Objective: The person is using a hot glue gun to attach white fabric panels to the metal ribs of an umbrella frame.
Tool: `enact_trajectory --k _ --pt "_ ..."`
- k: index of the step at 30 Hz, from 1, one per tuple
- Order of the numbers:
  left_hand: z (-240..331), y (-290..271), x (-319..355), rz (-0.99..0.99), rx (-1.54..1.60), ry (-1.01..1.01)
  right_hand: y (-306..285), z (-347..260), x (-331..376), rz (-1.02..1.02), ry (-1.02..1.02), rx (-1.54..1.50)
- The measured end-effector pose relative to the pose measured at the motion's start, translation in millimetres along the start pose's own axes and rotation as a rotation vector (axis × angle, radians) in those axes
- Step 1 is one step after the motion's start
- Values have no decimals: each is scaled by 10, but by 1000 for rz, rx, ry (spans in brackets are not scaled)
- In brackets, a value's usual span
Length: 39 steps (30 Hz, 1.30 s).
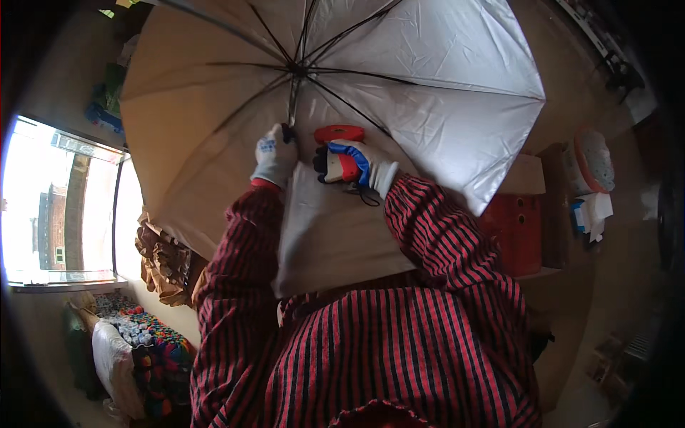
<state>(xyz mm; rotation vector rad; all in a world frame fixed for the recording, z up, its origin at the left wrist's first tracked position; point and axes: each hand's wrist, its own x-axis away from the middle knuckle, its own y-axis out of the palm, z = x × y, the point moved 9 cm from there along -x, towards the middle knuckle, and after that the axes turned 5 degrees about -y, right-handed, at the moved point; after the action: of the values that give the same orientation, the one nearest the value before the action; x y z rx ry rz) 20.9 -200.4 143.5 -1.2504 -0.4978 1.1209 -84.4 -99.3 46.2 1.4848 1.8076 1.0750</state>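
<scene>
An open umbrella (457,107) with a silver lining fills the upper middle, its inner side toward me. Dark ribs spread from its hub (300,70). Just below the hub, my left hand (274,153), in a white glove with dark fingertips, is closed on one umbrella rib (293,107). To its right my right hand (360,162), in a white and blue glove, grips a red and pale handheld tool (344,167) over the lining. A flat red rounded part (339,133) shows just beyond those fingers; whether it belongs to the tool I cannot tell. A thin dark cord loop hangs below.
A bright window (64,207) is at the left. Below it lie several bundled colourful items (143,328) beside a white plastic bag (114,364). Crumpled brown paper (164,264) sits near the umbrella's left edge. On the right are a red box (514,235) and a filled round tub (592,160).
</scene>
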Motion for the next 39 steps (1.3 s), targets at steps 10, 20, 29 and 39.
enact_trajectory --k 10,20,29,39 --pt "-217 -484 -889 -9 -399 9 483 -40 -38 -321 -4 -169" --pt "-219 -410 -616 227 -144 -99 453 -395 390 463 -487 442" --pt "214 -533 -250 392 12 12 716 -151 484 634 -621 300" --pt "-437 1112 272 -136 487 -319 829 -788 455 667 -618 244"
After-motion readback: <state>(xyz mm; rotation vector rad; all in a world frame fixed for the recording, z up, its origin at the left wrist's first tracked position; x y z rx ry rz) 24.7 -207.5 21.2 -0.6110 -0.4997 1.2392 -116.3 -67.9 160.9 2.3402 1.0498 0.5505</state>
